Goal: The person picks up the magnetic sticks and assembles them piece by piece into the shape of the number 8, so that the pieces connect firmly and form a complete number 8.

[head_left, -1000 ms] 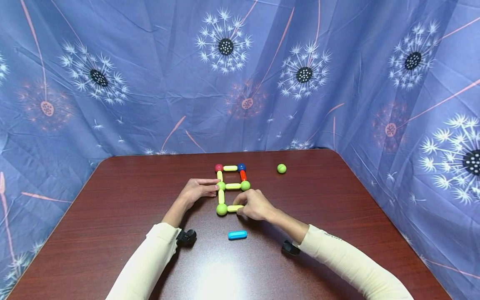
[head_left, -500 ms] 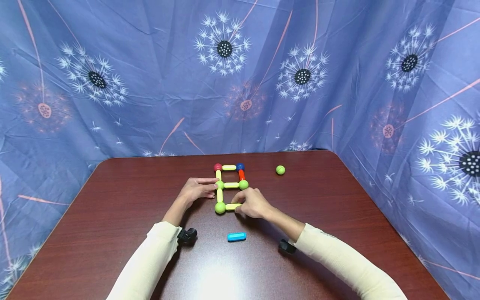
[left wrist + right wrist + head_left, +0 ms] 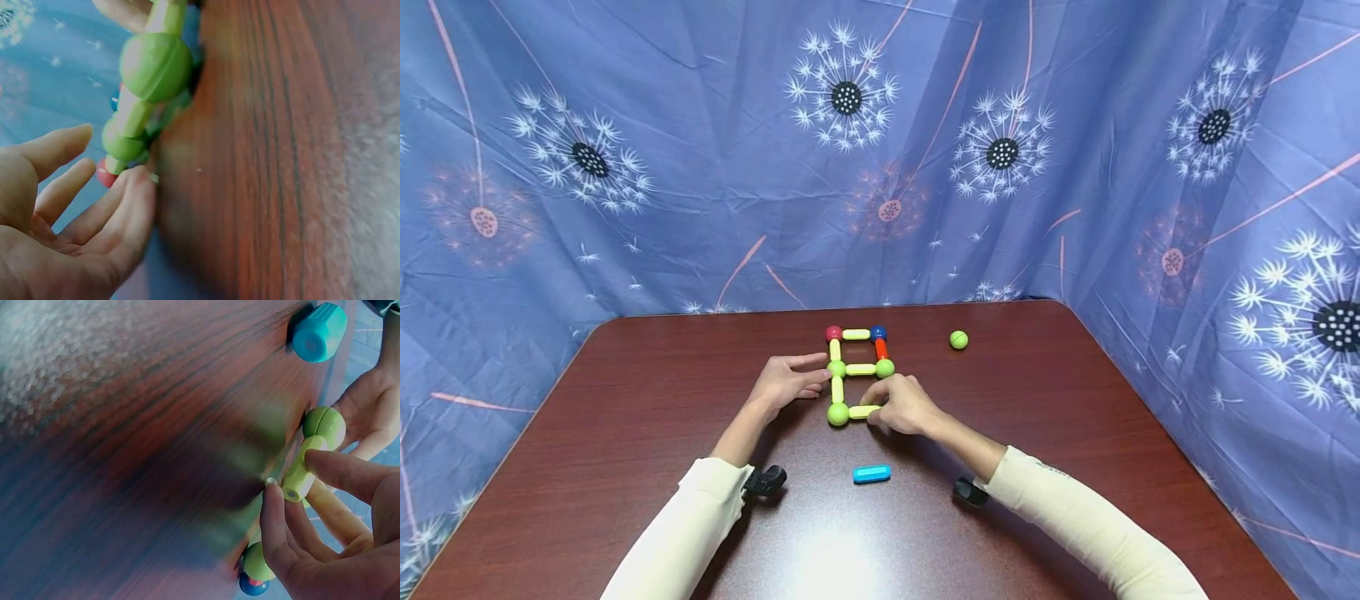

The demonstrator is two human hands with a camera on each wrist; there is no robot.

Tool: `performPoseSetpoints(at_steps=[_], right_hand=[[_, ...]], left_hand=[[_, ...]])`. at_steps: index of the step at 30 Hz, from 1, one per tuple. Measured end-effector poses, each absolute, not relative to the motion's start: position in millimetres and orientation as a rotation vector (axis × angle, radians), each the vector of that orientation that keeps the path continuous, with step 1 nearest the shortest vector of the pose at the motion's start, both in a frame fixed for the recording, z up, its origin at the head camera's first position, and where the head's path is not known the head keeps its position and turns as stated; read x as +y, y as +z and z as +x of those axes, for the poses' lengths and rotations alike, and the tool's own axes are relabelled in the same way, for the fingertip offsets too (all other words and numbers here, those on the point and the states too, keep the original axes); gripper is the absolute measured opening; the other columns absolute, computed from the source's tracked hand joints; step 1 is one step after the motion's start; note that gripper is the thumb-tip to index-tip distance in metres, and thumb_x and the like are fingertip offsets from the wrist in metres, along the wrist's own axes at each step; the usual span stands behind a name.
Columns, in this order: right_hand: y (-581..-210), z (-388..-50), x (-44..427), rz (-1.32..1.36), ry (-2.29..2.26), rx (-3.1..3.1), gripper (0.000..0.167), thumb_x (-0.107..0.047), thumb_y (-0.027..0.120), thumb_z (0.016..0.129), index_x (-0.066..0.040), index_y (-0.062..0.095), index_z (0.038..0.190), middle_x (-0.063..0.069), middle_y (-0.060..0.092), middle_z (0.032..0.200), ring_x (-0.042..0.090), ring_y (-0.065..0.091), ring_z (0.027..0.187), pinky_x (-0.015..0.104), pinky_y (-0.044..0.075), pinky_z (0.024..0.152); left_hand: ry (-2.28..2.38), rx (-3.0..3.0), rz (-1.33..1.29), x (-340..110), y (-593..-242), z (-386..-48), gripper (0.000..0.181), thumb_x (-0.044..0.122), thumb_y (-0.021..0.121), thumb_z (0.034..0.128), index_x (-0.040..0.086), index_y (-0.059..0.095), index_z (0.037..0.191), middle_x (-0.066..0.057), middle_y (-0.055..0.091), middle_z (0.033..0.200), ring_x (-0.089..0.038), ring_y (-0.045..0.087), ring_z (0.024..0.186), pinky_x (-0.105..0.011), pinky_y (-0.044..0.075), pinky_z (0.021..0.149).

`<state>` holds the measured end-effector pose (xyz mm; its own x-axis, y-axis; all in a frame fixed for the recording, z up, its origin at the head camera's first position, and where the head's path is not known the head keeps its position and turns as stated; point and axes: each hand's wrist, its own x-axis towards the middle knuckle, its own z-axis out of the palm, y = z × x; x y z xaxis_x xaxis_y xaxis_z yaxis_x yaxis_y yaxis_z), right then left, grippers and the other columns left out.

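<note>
A flat frame of magnetic rods and balls lies on the table. At its far corners are a red ball [image 3: 833, 333] and a blue ball [image 3: 878, 333], and a red rod [image 3: 882, 349] runs down from the blue one. My right hand [image 3: 906, 406] pinches a yellow rod [image 3: 301, 469] between thumb and fingers; its other end meets the near-left green ball [image 3: 838, 414]. My left hand [image 3: 781, 383] has its fingers loosely extended beside the middle-left green ball [image 3: 837, 369]. Whether a fingertip touches that ball I cannot tell.
A loose blue rod [image 3: 872, 474] lies nearer to me on the brown table [image 3: 647, 433]. Farther back on the right sits a separate green ball [image 3: 958, 339]. A patterned blue curtain [image 3: 737, 167] hangs behind the table's far edge.
My left hand has drawn slightly left, away from the middle-left green ball. The right hand keeps its pinch on the yellow rod. The head view has shifted a little.
</note>
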<state>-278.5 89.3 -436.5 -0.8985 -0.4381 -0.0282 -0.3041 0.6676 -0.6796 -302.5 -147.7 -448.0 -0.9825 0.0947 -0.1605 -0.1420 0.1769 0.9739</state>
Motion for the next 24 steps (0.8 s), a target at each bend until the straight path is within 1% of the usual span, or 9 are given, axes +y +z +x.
performPoseSetpoints(at_steps=[2, 5, 8, 10, 13, 17, 18, 21, 24], right_hand=[[-436.7, -278.2, 89.6, -0.601, -1.048, 2.690, 0.018, -0.004, 0.079, 0.079, -0.014, 0.080, 0.095, -0.002, 0.071, 0.068, 0.020, 0.068, 0.052, 0.023, 0.050, 0.058], [-436.5, -278.0, 90.0, -0.596, -1.057, 2.689, 0.018, -0.004, 0.079, 0.079, -0.013, 0.080, 0.095, -0.003, 0.072, 0.070, 0.020, 0.068, 0.052, 0.023, 0.050, 0.058], [-436.4, -278.4, 89.9, -0.592, -1.064, 2.688, 0.018, -0.003, 0.079, 0.079, -0.012, 0.080, 0.095, -0.002, 0.072, 0.069, 0.020, 0.068, 0.051, 0.023, 0.050, 0.057], [-437.0, -278.6, 89.7, -0.588, -1.067, 2.685, 0.018, -0.003, 0.079, 0.080, -0.012, 0.080, 0.095, -0.001, 0.071, 0.067, 0.020, 0.067, 0.051, 0.024, 0.049, 0.056], [-437.9, -278.4, 89.2, -0.583, -1.062, 2.687, 0.017, -0.004, 0.079, 0.080, -0.013, 0.080, 0.095, 0.002, 0.070, 0.062, 0.019, 0.066, 0.051, 0.024, 0.048, 0.054], [-437.8, -277.9, 88.7, -0.574, -1.061, 2.689, 0.017, -0.005, 0.079, 0.081, -0.015, 0.080, 0.095, 0.003, 0.069, 0.058, 0.019, 0.066, 0.050, 0.023, 0.046, 0.053], [-437.9, -277.8, 88.7, -0.571, -1.062, 2.688, 0.017, -0.005, 0.079, 0.081, -0.014, 0.080, 0.095, 0.002, 0.068, 0.058, 0.018, 0.066, 0.050, 0.023, 0.046, 0.053], [-437.4, -277.6, 88.5, -0.578, -1.068, 2.682, 0.017, -0.004, 0.079, 0.080, -0.013, 0.080, 0.095, 0.002, 0.068, 0.058, 0.019, 0.065, 0.050, 0.023, 0.046, 0.052], [-436.8, -277.4, 87.9, -0.589, -1.075, 2.673, 0.018, -0.003, 0.078, 0.080, -0.012, 0.080, 0.095, 0.005, 0.069, 0.059, 0.020, 0.066, 0.051, 0.023, 0.046, 0.052]], left_hand=[[1.829, 2.332, -0.003, -148.4, -443.6, -296.1, 0.043, 0.012, 0.075, 0.0915, 0.003, 0.067, 0.133, -0.024, 0.074, 0.110, -0.030, 0.075, 0.089, -0.039, 0.062, 0.081], [1.684, 2.437, 0.085, -146.8, -439.3, -287.1, 0.038, 0.014, 0.076, 0.0902, 0.005, 0.072, 0.126, -0.019, 0.076, 0.106, -0.027, 0.075, 0.082, -0.036, 0.062, 0.075], [1.541, 2.527, 0.162, -143.8, -437.9, -279.3, 0.034, 0.018, 0.080, 0.0876, 0.009, 0.076, 0.120, -0.013, 0.076, 0.109, -0.020, 0.073, 0.076, -0.029, 0.059, 0.067], [1.479, 2.557, 0.179, -141.9, -438.2, -275.6, 0.033, 0.021, 0.082, 0.0850, 0.012, 0.078, 0.117, -0.008, 0.076, 0.113, -0.016, 0.070, 0.076, -0.026, 0.055, 0.066], [1.429, 2.560, 0.199, -140.1, -438.7, -271.1, 0.033, 0.023, 0.084, 0.0829, 0.014, 0.080, 0.114, -0.006, 0.076, 0.114, -0.013, 0.069, 0.085, -0.025, 0.051, 0.070], [1.410, 2.552, 0.235, -139.2, -439.7, -267.6, 0.032, 0.022, 0.086, 0.0804, 0.013, 0.080, 0.111, -0.003, 0.078, 0.106, -0.014, 0.067, 0.098, -0.026, 0.050, 0.078], [1.415, 2.550, 0.241, -138.9, -439.9, -267.2, 0.031, 0.021, 0.086, 0.0798, 0.013, 0.081, 0.110, -0.003, 0.079, 0.103, -0.014, 0.066, 0.099, -0.027, 0.049, 0.079], [1.431, 2.552, 0.270, -138.2, -441.3, -266.3, 0.030, 0.018, 0.087, 0.0787, 0.010, 0.081, 0.107, -0.003, 0.079, 0.098, -0.012, 0.066, 0.094, -0.026, 0.049, 0.078], [1.460, 2.544, 0.271, -138.3, -441.9, -266.0, 0.029, 0.015, 0.087, 0.0777, 0.007, 0.081, 0.105, -0.005, 0.079, 0.096, -0.009, 0.065, 0.088, -0.026, 0.049, 0.075]])
